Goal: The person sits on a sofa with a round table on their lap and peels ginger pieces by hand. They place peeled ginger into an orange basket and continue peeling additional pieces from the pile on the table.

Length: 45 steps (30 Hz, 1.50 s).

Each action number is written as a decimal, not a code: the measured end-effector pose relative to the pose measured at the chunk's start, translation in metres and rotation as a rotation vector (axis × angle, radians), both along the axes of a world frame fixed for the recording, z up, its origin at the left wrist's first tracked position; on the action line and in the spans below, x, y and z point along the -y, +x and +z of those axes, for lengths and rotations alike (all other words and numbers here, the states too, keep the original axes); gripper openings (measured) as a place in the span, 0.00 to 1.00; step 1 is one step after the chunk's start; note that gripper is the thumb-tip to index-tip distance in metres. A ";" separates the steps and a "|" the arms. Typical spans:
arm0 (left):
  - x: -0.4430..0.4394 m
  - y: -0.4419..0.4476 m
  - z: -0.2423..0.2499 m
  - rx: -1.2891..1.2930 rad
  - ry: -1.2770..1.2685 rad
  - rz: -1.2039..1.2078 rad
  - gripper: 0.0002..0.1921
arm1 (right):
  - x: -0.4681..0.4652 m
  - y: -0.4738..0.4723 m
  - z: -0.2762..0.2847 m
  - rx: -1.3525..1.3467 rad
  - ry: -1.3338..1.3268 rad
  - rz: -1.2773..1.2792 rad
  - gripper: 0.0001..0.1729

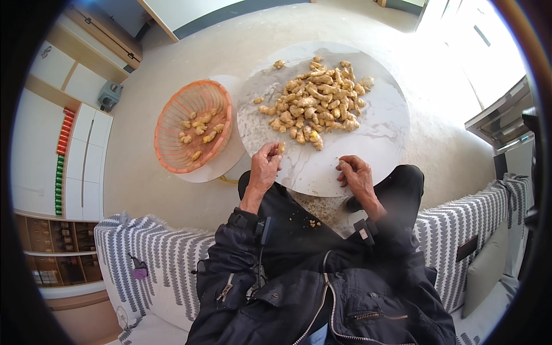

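My left hand (266,166) is closed on a small piece of ginger root (281,148), pinched between thumb and fingers over the near left edge of a round marble-patterned table (379,129). Over the table's near right part, my right hand (357,173) has its fingers curled; whether anything small is between them cannot be told. A large heap of ginger roots (319,99) lies on the table beyond both hands. To the left, an orange plastic basket (161,142) holds several ginger pieces (200,128) on its bottom.
Under the basket is a smaller round white table (235,88). Ginger crumbs (315,223) lie on the dark trousers and near the table's edge. A sofa with a grey and white patterned cover (159,258) extends on both sides. A blue-grey stool (110,95) stands by the cabinets.
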<state>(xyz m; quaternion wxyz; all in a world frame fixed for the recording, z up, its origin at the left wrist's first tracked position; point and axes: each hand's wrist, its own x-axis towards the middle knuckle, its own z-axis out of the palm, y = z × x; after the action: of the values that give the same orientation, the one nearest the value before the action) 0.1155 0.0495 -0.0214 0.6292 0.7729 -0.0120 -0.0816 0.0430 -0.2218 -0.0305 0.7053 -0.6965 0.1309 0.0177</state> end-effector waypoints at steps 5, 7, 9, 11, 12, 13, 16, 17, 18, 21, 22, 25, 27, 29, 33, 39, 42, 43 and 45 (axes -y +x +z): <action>0.032 -0.026 0.006 0.309 0.126 -0.127 0.16 | -0.022 -0.007 0.016 0.016 0.156 0.135 0.13; 0.043 -0.040 0.010 0.368 0.159 -0.178 0.17 | -0.027 -0.009 0.021 -0.003 0.177 0.142 0.13; 0.052 -0.048 0.014 0.432 0.202 -0.203 0.15 | -0.029 -0.010 0.025 0.025 0.190 0.176 0.13; 0.057 -0.052 0.018 0.480 0.248 -0.232 0.15 | -0.029 -0.012 0.028 0.031 0.150 0.170 0.12; 0.060 -0.054 0.019 0.498 0.237 -0.230 0.15 | -0.028 -0.013 0.029 0.035 0.124 0.166 0.12; 0.061 -0.055 0.020 0.518 0.253 -0.225 0.15 | -0.027 -0.013 0.030 0.027 0.085 0.160 0.11; 0.063 -0.057 0.021 0.547 0.269 -0.214 0.15 | -0.027 -0.017 0.029 0.052 0.059 0.154 0.11; 0.064 -0.058 0.021 0.553 0.275 -0.207 0.15 | -0.028 -0.019 0.029 0.052 0.071 0.145 0.11; 0.064 -0.058 0.021 0.556 0.269 -0.200 0.15 | -0.029 -0.020 0.028 0.061 0.078 0.139 0.11; 0.063 -0.061 0.023 0.589 0.317 -0.192 0.14 | -0.030 -0.022 0.028 0.061 0.080 0.133 0.11; 0.063 -0.061 0.023 0.599 0.322 -0.188 0.14 | -0.030 -0.022 0.029 0.057 0.077 0.133 0.11; 0.064 -0.063 0.026 0.622 0.343 -0.181 0.13 | -0.029 -0.023 0.031 0.007 0.125 0.120 0.11; 0.063 -0.065 0.027 0.626 0.362 -0.179 0.12 | -0.028 -0.023 0.032 -0.003 0.098 0.138 0.11; 0.063 -0.068 0.027 0.624 0.387 -0.195 0.12 | -0.028 -0.024 0.032 -0.014 0.076 0.153 0.11; 0.063 -0.071 0.025 0.597 0.371 -0.208 0.12 | -0.027 -0.025 0.030 -0.012 0.064 0.175 0.12; 0.050 -0.071 0.011 0.416 0.262 -0.248 0.14 | -0.030 -0.027 0.023 -0.035 0.086 0.202 0.11; 0.031 -0.066 0.006 0.384 0.221 -0.192 0.14 | -0.029 -0.026 0.018 -0.094 0.101 0.176 0.10; 0.022 -0.059 0.005 0.182 0.152 -0.129 0.13 | -0.028 -0.025 0.016 -0.102 0.106 0.172 0.10; -0.007 -0.045 0.008 0.065 0.117 0.044 0.11 | -0.023 -0.024 0.013 -0.101 0.104 0.144 0.10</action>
<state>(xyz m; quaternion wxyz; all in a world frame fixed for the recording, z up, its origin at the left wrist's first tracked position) 0.0709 0.0570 -0.0131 0.5839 0.8106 -0.0107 -0.0430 0.0187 -0.1984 -0.0175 0.7301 -0.6646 0.1145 0.1102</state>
